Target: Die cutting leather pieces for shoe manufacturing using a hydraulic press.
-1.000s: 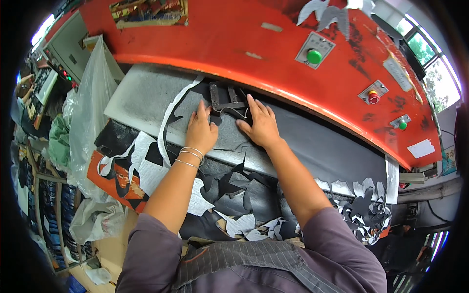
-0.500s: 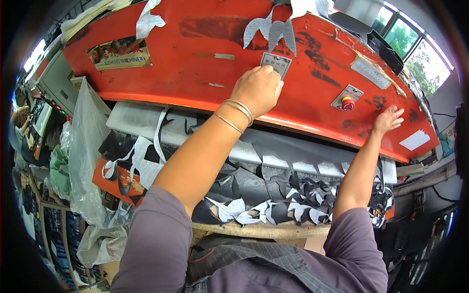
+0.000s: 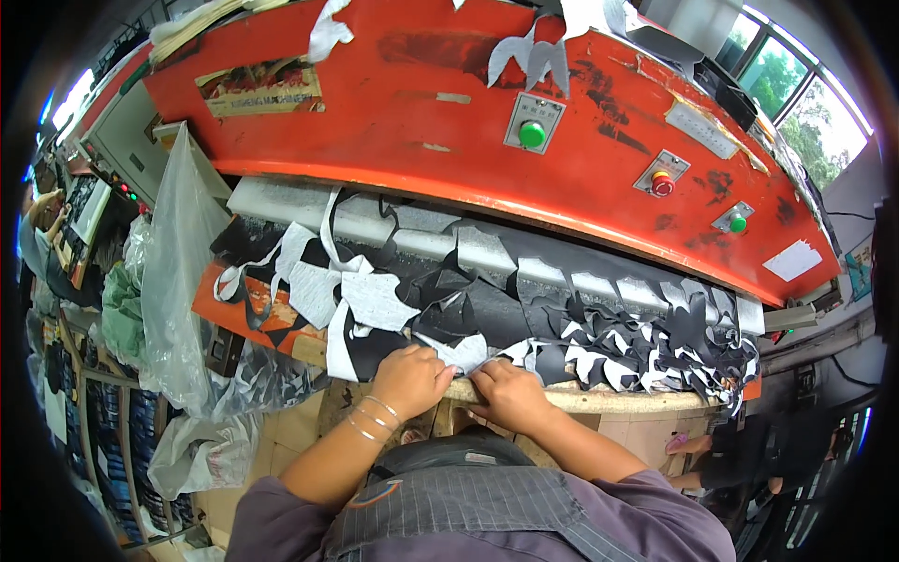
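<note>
Both hands are at the near edge of a wide red machine's bed. My left hand [image 3: 409, 381] is closed on the front edge of a black-and-white cut scrap sheet [image 3: 461, 353]. Close to its right, my right hand [image 3: 510, 392] also grips this sheet's near edge, fingers curled over it. White pieces [image 3: 375, 298] and dark torn strips lie just beyond my left hand. Farther right, a heap of jagged black and white scraps [image 3: 627, 351] spreads along the wooden front edge [image 3: 646, 401]. The fingertips are partly hidden by the material.
The red machine body [image 3: 375, 122] spans the far side, bearing a large green button [image 3: 532, 134], a red knob [image 3: 662, 184] and a smaller green button [image 3: 738, 224]. A clear plastic bag [image 3: 178, 272] hangs at left. Another person's legs [image 3: 693, 450] show at right.
Both hands have come down from the red panel to the bed's near edge and closed on the scrap sheet. The green buttons are now uncovered, and the scraps have shifted nearer.
</note>
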Motion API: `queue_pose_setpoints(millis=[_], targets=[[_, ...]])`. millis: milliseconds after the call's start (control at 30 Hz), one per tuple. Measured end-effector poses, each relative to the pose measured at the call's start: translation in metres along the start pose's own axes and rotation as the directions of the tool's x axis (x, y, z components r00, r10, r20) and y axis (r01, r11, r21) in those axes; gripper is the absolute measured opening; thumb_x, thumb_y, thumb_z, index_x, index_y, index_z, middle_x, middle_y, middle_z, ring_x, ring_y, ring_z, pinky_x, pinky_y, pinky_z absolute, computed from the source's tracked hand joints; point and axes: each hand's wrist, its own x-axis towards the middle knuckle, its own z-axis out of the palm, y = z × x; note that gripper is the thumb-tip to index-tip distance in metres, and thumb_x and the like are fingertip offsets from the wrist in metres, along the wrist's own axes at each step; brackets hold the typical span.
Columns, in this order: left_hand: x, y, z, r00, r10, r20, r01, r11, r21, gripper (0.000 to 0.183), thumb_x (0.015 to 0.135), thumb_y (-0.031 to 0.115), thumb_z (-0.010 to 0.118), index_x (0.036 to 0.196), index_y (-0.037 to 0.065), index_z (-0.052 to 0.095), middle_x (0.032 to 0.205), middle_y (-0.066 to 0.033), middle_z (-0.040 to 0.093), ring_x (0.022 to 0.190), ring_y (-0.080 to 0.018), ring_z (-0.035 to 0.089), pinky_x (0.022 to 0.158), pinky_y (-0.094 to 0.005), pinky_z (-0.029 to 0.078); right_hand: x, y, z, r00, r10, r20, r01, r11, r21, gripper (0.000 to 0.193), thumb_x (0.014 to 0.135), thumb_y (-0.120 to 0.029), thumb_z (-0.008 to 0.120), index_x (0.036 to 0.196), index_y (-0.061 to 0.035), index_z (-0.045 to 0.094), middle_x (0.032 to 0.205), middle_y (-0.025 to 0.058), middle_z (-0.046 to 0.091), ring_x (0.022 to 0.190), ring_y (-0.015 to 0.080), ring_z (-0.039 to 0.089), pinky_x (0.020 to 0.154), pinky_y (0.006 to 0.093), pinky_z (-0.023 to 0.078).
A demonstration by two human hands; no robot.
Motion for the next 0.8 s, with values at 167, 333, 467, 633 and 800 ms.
queue_pose_setpoints(millis=[167,333,467,633,800], targets=[[0.013,-0.002,0.008,0.983,0.001,-0.185,0.004,1.0,0.024,0.029,0.08,0.025,0.065,0.058,0.007,0.064,0.064,-0.0096,0.059,0.065,-0.0289,0.059,0.059,-0.0407,0.047,0.005,-0.001,-0.001,0.994,0.08,-0.069,-0.089,0.988,-0.129,0.037,0.064,-0.03,0.079,0.092,-0.008,0.065,0.083,0.0071,0.062,0.08,0.0232,0.064,0.063,0.0362,0.053],[0.015,0.001,0.001,0.994,-0.033,-0.102,0.032,0.999,-0.018,0.03,0.078,0.028,0.066,0.058,0.006,0.066,0.066,-0.0108,0.062,0.065,-0.0295,0.059,0.061,-0.0403,0.048,0.024,0.013,-0.031,0.965,0.039,0.261,-0.012,0.995,-0.104,0.036,0.071,-0.035,0.074,0.093,-0.0068,0.066,0.08,0.0133,0.065,0.078,0.0291,0.066,0.067,0.0395,0.054],[0.004,0.003,-0.022,0.974,-0.073,0.216,0.101,0.987,-0.122,0.03,0.083,0.034,0.064,0.077,0.006,0.074,0.074,-0.0117,0.067,0.071,-0.0293,0.065,0.066,-0.038,0.051,0.093,0.049,-0.081,0.94,-0.113,0.323,0.055,0.981,0.184,0.043,0.078,-0.036,0.071,0.109,-0.0065,0.065,0.101,0.0181,0.066,0.094,0.035,0.064,0.083,0.0442,0.051],[0.036,-0.013,-0.058,0.912,-0.156,0.381,0.368,0.721,-0.587,0.027,0.09,0.026,0.065,0.107,0.005,0.068,0.086,-0.0113,0.07,0.073,-0.015,0.066,0.065,-0.0268,0.05,0.256,0.121,-0.072,0.988,-0.142,-0.059,0.129,0.973,-0.19,0.067,0.07,-0.036,0.076,0.128,-0.0121,0.053,0.14,0.0201,0.041,0.127,0.0348,0.04,0.099,0.0453,0.043],[0.065,-0.027,-0.063,0.92,-0.306,0.246,0.364,0.427,-0.828,0.028,0.093,0.018,0.061,0.115,0.001,0.064,0.098,-0.0075,0.069,0.087,-0.012,0.064,0.077,-0.0242,0.05,0.338,0.148,-0.058,0.971,-0.051,0.234,0.078,0.991,-0.109,0.082,0.057,-0.038,0.083,0.129,-0.0106,0.054,0.14,0.0221,0.04,0.128,0.0368,0.039,0.103,0.0439,0.04]])
